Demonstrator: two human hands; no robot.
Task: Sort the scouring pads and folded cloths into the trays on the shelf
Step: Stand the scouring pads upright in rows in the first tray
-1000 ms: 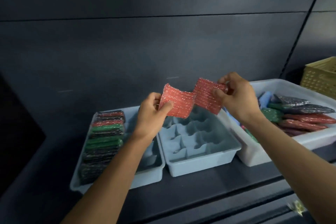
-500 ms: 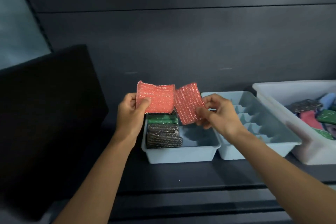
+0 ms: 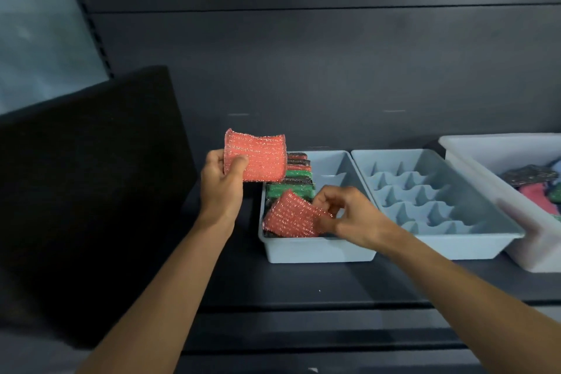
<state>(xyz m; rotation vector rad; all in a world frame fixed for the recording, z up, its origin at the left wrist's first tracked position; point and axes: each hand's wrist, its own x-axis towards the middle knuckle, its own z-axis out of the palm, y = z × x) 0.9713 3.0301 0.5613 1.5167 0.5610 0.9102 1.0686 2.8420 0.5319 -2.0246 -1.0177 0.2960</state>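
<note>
Held aloft at left, thumb and fingers of left hand (image 3: 221, 188) grasping red scouring pad (image 3: 256, 158) above left tray (image 3: 318, 253). Pinched in right hand (image 3: 349, 215), second red pad (image 3: 291, 218), tilted on stored row (image 3: 291, 190) inside. Rightward, divided tray (image 3: 455, 250), white bin (image 3: 501, 149).

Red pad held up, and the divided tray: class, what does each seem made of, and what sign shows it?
Red pad: probably knitted synthetic mesh with metallic thread; ribbed rows sparkle. Divided tray: likely moulded plastic, smooth, matte; even pale blue, rounded rim, one-piece dividers.
</note>
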